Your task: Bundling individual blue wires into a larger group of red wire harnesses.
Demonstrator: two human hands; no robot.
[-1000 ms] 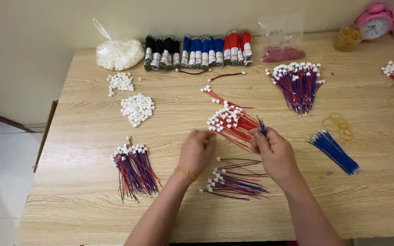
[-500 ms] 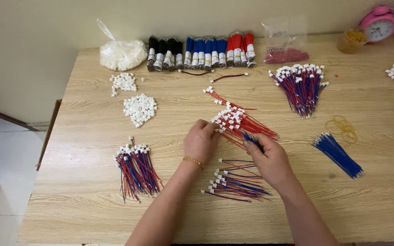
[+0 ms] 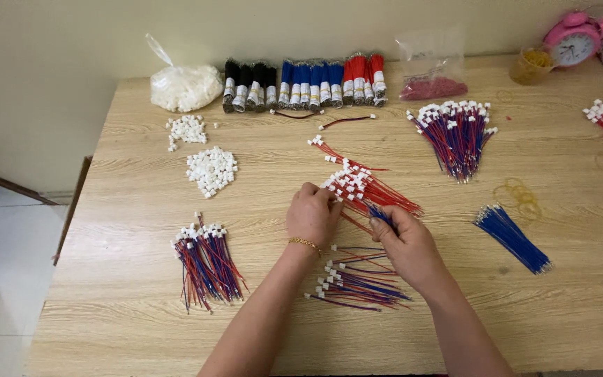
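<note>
My left hand (image 3: 313, 213), with a gold bracelet on its wrist, has its fingertips on the white connectors of a loose pile of red wires (image 3: 361, 187) at the table's middle. My right hand (image 3: 407, 241) is closed around several blue wires (image 3: 380, 213) whose ends stick out past the thumb. Under and just in front of both hands lies a pile of red-and-blue wires with white connectors (image 3: 357, 283).
A wooden table (image 3: 141, 307) holds a red-blue bundle (image 3: 206, 260) at left, two heaps of white connectors (image 3: 211, 169), a white bag (image 3: 185, 87), wire rolls (image 3: 301, 82) at the back, another bundle (image 3: 457, 132), blue wires (image 3: 512, 237), rubber bands (image 3: 518, 192), pink clock (image 3: 572, 40).
My left hand has moved up from the near pile onto the red wires' connectors. My right hand followed slightly toward the middle, still gripping the blue wires.
</note>
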